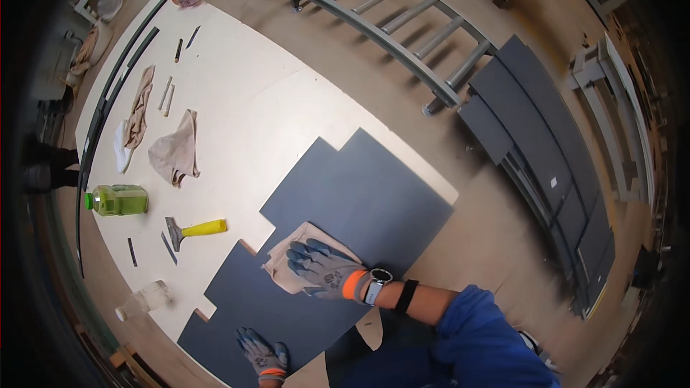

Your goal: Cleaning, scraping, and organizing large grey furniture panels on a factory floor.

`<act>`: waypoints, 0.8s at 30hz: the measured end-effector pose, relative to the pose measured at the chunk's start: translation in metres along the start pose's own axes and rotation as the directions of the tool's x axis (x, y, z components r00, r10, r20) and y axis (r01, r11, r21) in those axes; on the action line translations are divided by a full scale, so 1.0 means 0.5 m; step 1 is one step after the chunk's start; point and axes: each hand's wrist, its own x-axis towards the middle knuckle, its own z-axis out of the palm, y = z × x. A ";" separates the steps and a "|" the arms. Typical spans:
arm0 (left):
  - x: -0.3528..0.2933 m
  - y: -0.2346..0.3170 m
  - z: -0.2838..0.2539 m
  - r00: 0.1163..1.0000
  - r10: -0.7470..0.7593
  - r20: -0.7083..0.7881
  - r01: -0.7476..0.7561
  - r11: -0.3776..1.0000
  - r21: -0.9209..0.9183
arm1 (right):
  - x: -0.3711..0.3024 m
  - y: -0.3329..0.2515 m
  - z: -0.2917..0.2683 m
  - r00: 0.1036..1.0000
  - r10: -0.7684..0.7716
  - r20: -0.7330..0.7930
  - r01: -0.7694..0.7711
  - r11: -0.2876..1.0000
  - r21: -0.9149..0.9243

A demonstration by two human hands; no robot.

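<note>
Now | beige cloth (pixel 281 274) directly under flattened right hand (pixel 325 270) | grey panel (pixel 345 197) under splayed left hand (pixel 263 356)

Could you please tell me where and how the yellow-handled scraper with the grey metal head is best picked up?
I'd take the slim yellow handle around its middle, coming from the right with the grey-gloved right hand: the handle lies uncovered and points right, while the wide grey metal head sits at the left end, farther from that hand.
</note>
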 end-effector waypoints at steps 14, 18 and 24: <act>0.058 0.101 -0.010 0.919 -0.394 -0.009 0.392 0.916 -0.081 | 0.249 0.317 -0.212 0.953 0.297 -0.060 -0.287 0.825 -0.487; 0.070 0.098 -0.010 0.921 -0.387 -0.047 0.383 0.921 -0.073 | 0.336 0.377 -0.312 0.774 0.358 -0.522 -0.497 0.854 -0.152; 0.063 0.110 -0.029 0.925 -0.376 -0.056 0.367 0.922 -0.124 | 0.308 0.164 -0.290 0.983 -0.071 -0.170 0.020 0.959 -0.282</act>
